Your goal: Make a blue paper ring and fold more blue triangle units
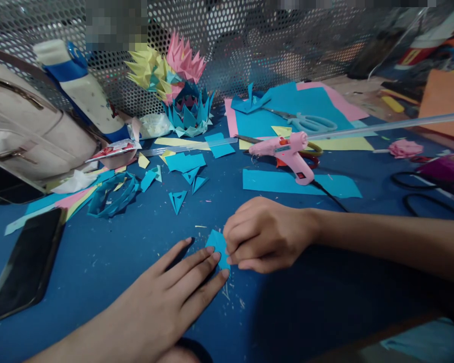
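Note:
A small folded piece of blue paper (217, 243) lies on the dark blue table (109, 267) between my hands. My left hand (174, 287) lies flat with fingers spread, several fingertips pressing on the paper's lower left part. From the right, my right hand (267, 234) is curled, its fingers pressed together at the paper's right edge; what they pinch, if anything, is hidden. Beyond the hands rest small folded blue triangles (178, 201) and a ring of folded blue paper (114, 195).
A pink glue gun (283, 151) with a black cord lies beyond my right hand, near scissors (314, 122) and a blue strip (336, 187). A phone (26, 262), bag (30, 121) and bottle (87, 93) are left. Paper flowers (189, 108) stand by the mesh.

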Motion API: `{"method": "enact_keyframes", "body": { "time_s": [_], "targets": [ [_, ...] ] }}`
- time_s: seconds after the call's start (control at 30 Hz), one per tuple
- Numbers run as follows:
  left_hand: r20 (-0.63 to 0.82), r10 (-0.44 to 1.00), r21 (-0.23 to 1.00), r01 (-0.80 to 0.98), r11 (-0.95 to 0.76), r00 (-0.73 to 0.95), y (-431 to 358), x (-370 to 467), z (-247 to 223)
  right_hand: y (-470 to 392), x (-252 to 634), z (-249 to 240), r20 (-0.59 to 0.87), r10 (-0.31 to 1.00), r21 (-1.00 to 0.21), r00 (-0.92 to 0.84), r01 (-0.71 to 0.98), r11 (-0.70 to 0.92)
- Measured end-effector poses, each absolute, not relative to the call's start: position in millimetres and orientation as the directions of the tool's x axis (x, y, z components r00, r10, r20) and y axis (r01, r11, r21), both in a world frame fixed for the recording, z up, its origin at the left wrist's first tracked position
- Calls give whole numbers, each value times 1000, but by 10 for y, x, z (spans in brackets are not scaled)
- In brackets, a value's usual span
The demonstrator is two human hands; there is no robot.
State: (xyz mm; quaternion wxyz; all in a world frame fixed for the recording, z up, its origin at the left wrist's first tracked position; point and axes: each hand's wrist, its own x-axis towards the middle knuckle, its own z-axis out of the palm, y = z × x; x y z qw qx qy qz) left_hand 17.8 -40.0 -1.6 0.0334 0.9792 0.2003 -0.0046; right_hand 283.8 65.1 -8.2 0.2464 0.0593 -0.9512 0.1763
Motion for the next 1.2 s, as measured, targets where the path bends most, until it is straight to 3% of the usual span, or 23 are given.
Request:
{"method": "enact_keyframes", "body": {
  "time_s": [0.53, 0.8, 1.0, 1.2],
  "targets": [
    [71, 365, -15, 367, -930, 928, -412, 150, -72, 644, 2838, -63, 476, -13, -321, -879, -187, 928],
    [33, 290, -147, 292, -945, 956, -407, 291, 165, 648, 2840, -76, 477, -16, -311, -879, -186, 932],
    [19, 256, -172, 256, -951, 966, -384, 317, 203, 651, 2840, -80, 480, -14, -319, -877, -189, 929],
    [2, 263, -119, 261, -958, 965, -430, 281, 190, 604, 2828, -106, 547, -11, -159, -837, -118, 980]
  ]
}}
